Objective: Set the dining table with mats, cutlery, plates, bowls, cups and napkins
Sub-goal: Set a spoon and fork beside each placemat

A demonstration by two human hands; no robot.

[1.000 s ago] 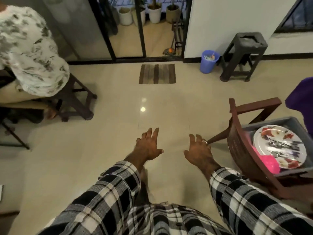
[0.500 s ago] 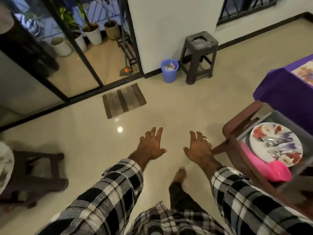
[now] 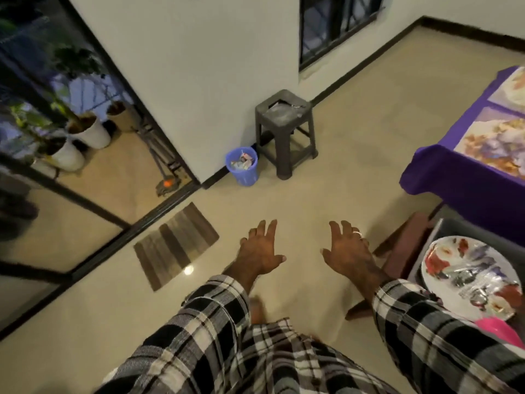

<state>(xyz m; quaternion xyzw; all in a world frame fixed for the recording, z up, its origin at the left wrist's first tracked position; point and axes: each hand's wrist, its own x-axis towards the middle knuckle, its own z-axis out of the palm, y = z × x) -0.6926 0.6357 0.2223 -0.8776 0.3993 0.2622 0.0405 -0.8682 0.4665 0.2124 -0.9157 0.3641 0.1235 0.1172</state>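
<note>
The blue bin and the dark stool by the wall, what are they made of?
The blue bin looks like plastic: thin walls with a fine lattice pattern and an even, bright colour. The dark stool also looks like moulded plastic, matte grey-brown, with legs, braces and seat seemingly formed in one piece; painted wood cannot be ruled out. Its top looks scuffed or dusty.

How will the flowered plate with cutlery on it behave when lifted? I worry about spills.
The plate looks rigid, probably breakable. The loose cutlery on it would likely slide if tilted. Both hands, left hand and right hand, are free.
</note>
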